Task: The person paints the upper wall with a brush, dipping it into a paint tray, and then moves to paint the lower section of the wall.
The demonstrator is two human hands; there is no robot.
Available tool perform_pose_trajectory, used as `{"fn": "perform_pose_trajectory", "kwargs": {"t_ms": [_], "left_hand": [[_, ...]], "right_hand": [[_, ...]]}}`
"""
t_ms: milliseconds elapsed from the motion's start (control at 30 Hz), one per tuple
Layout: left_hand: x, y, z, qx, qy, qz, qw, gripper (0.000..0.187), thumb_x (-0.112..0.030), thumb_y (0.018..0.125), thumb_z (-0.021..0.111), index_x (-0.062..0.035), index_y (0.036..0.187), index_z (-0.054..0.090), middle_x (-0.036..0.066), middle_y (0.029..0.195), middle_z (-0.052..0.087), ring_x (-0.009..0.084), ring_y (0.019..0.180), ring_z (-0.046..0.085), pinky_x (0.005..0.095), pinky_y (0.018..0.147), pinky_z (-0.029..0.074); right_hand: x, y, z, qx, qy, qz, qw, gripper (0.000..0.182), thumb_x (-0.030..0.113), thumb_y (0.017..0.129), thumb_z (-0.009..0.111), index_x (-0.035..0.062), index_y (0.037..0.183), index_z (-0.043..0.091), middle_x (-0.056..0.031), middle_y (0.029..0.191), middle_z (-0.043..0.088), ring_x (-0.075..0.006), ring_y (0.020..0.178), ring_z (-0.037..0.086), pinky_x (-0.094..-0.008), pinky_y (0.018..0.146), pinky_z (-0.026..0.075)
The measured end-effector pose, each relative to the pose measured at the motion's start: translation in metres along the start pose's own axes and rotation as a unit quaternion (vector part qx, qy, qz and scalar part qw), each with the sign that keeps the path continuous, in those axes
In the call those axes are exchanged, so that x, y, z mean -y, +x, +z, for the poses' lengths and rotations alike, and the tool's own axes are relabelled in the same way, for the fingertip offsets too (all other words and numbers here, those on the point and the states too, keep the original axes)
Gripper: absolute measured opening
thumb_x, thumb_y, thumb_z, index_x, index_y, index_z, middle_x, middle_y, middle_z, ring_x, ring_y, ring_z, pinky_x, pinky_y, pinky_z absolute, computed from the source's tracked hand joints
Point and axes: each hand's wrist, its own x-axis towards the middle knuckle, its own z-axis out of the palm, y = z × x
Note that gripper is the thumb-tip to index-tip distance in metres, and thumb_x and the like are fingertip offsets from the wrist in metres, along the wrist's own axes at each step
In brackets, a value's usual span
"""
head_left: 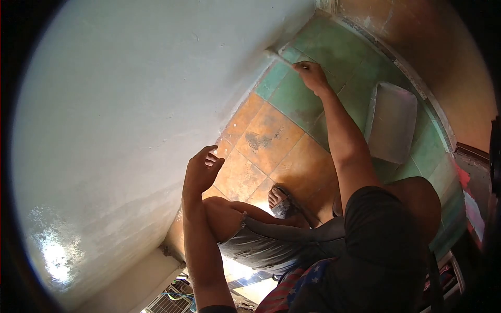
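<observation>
My right hand (313,77) is stretched forward, its fingers wrapped round the pale handle of a paintbrush (282,59). The brush head meets the bottom of the whitish wall (146,78), close to where it joins the floor; its bristles are small and hard to make out. Above my bent knee, my left hand (201,169) hovers near the wall with fingers loosely curled and apart, holding nothing. A rectangular whitish tray (394,122) lies on the green tiles to the right of my right forearm.
Orange tiles (266,138) lie under me and green tiles (297,96) farther ahead. My sandalled foot (282,201) rests on the orange part. A raised edge (417,81) curves along the right. At lower left stand a ledge (141,279) and a wire rack (172,301).
</observation>
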Motion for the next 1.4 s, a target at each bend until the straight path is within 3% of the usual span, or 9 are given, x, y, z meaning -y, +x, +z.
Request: {"fn": "perform_pose_trajectory", "kwargs": {"t_ms": [133, 333, 433, 633, 867, 967, 1067, 1200, 1400], "left_hand": [[0.002, 0.002, -0.001, 0.011, -0.008, -0.001, 1.0, 0.046, -0.021, 0.091, 0.075, -0.0032, 0.133, 0.064, 0.012, 0.097, 0.073, 0.0204, 0.09, 0.069, 0.0364, 0.083, 0.056], [0.007, 0.001, 0.0, 0.007, -0.014, -0.009, 1.0, 0.046, -0.02, 0.092, 0.075, -0.0022, 0.133, 0.064, 0.011, 0.097, 0.073, 0.0191, 0.089, 0.068, 0.0355, 0.083, 0.056], [0.016, -0.002, -0.002, 0.008, -0.014, -0.034, 0.999, 0.046, -0.02, 0.092, 0.075, -0.0021, 0.133, 0.064, 0.01, 0.097, 0.072, 0.0182, 0.089, 0.067, 0.0343, 0.083, 0.055], [0.017, 0.005, -0.001, 0.012, -0.027, -0.038, 0.999, 0.046, -0.018, 0.093, 0.075, -0.0011, 0.134, 0.063, 0.01, 0.096, 0.072, 0.0172, 0.089, 0.067, 0.0332, 0.084, 0.054], [0.013, 0.021, 0.005, 0.032, -0.029, -0.025, 0.999, 0.045, -0.018, 0.094, 0.074, -0.0009, 0.135, 0.062, 0.009, 0.097, 0.071, 0.017, 0.09, 0.067, 0.0332, 0.085, 0.054], [0.017, 0.021, 0.005, 0.033, -0.024, -0.024, 0.999, 0.045, -0.018, 0.094, 0.074, -0.0009, 0.135, 0.062, 0.01, 0.097, 0.072, 0.0171, 0.091, 0.067, 0.0332, 0.086, 0.054], [0.017, 0.015, 0.002, 0.026, -0.029, -0.035, 0.999, 0.045, -0.017, 0.095, 0.074, -0.0008, 0.135, 0.062, 0.01, 0.098, 0.072, 0.0172, 0.091, 0.068, 0.0333, 0.086, 0.054], [0.028, 0.009, -0.001, 0.022, -0.041, -0.039, 0.998, 0.047, -0.017, 0.094, 0.074, -0.0009, 0.136, 0.061, 0.011, 0.099, 0.073, 0.0179, 0.092, 0.068, 0.0343, 0.088, 0.054], [0.023, 0.011, -0.001, 0.016, -0.039, -0.031, 0.999, 0.05, -0.022, 0.091, 0.074, -0.0005, 0.135, 0.062, 0.013, 0.098, 0.074, 0.022, 0.091, 0.07, 0.0367, 0.085, 0.056]], "right_hand": [[0.0, -0.012, 0.021, -0.144, 0.143, 0.053, 0.978, 0.032, 0.033, 0.098, 0.07, 0.0019, 0.09, 0.07, 0.0019, 0.069, 0.054, -0.0087, 0.063, 0.05, -0.0296, 0.056, 0.04], [-0.037, 0.0, 0.077, -0.36, 0.136, 0.001, 0.923, 0.032, 0.033, 0.101, 0.068, 0.0011, 0.1, 0.068, -0.0031, 0.073, 0.06, -0.0124, 0.064, 0.055, -0.0319, 0.061, 0.046], [-0.047, -0.003, 0.093, -0.325, 0.095, 0.012, 0.941, 0.037, 0.04, 0.101, 0.064, 0.0036, 0.106, 0.069, -0.0129, 0.087, 0.069, -0.027, 0.077, 0.066, -0.0421, 0.073, 0.051], [-0.046, -0.05, 0.143, -0.207, 0.015, 0.012, 0.978, 0.044, 0.042, 0.102, 0.06, -0.0007, 0.105, 0.068, -0.0187, 0.082, 0.069, -0.0367, 0.078, 0.067, -0.0451, 0.073, 0.051], [-0.046, -0.146, 0.191, 0.023, -0.001, 0.035, 0.999, 0.036, 0.042, 0.102, 0.059, 0.0078, 0.11, 0.066, -0.0189, 0.081, 0.071, -0.0381, 0.078, 0.07, -0.0464, 0.069, 0.053], [-0.042, -0.154, 0.191, -0.001, 0.007, 0.079, 0.997, 0.034, 0.042, 0.103, 0.058, 0.0098, 0.114, 0.063, -0.0182, 0.077, 0.069, -0.0394, 0.074, 0.069, -0.0484, 0.065, 0.051], [-0.039, -0.119, 0.183, -0.211, 0.039, -0.006, 0.977, 0.033, 0.036, 0.106, 0.055, 0.0054, 0.116, 0.059, -0.0188, 0.074, 0.067, -0.0417, 0.072, 0.067, -0.0504, 0.063, 0.048], [-0.018, -0.046, 0.14, -0.323, 0.105, -0.054, 0.939, 0.035, 0.037, 0.106, 0.054, 0.0032, 0.114, 0.059, -0.0196, 0.079, 0.069, -0.042, 0.08, 0.068, -0.0489, 0.071, 0.05], [-0.039, -0.028, 0.149, -0.286, 0.019, -0.067, 0.956, 0.034, 0.037, 0.105, 0.056, 0.0044, 0.109, 0.061, -0.0197, 0.086, 0.071, -0.0412, 0.087, 0.069, -0.0504, 0.075, 0.051]]}}
